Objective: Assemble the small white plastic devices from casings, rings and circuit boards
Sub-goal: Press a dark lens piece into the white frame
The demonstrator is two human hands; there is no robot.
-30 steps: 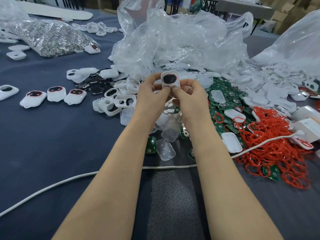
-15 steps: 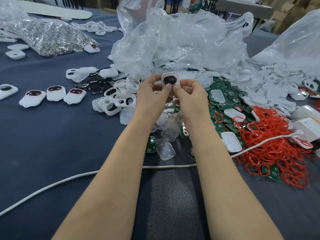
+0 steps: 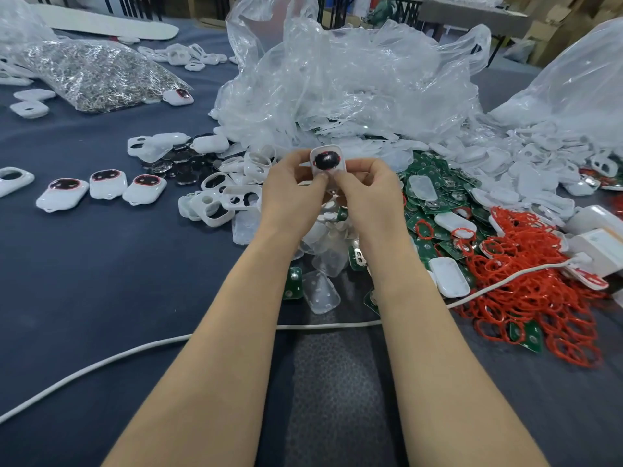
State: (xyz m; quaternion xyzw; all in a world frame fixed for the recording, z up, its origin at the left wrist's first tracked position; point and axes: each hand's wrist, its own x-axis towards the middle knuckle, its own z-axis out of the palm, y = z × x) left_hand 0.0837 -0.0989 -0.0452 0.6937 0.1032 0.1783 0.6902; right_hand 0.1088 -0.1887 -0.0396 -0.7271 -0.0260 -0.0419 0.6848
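1. Room. Beyond the bag heap (image 3: 337,82) we note table legs and cardboard boxes (image 3: 573,25); a workshop, by our judgement.
2. Counter (image 3: 101,298). Covered in dark blue cloth, it carries all the stock; the bag heap sits at its far middle.
3. Bag heap. Crumpled clear plastic, our landmark. Parts lie spilled round its foot, so we judge the bags emptied for easy picking.
4. Bag of metal parts (image 3: 91,75). Left of the bag heap and well apart from it.
5. Red rings (image 3: 539,298). A loose tangle to the right of the bag heap and nearer us, handy to the right hand.
6. Circuit boards (image 3: 435,197). Green, lying between the bag heap and the red rings.
7. Casings (image 3: 215,203). White, scattered at the foot of the bag heap on both sides.
8. White cable (image 3: 101,362). Runs across the counter, well in front of the bag heap.
9. Finished devices (image 3: 108,185). Three in a row left of the bag heap, kept apart from the loose stock, we judge, to separate done from undone.
10. Hands. The left hand (image 3: 290,193) and right hand (image 3: 367,190) are directly in front of the bag heap, both pinching the device (image 3: 326,160), with the thumbs meeting at its lower edge.
11. Device. A white casing with a dark, red-rimmed round insert, faced towards us and held above the litter. We judge it is being pressed together.
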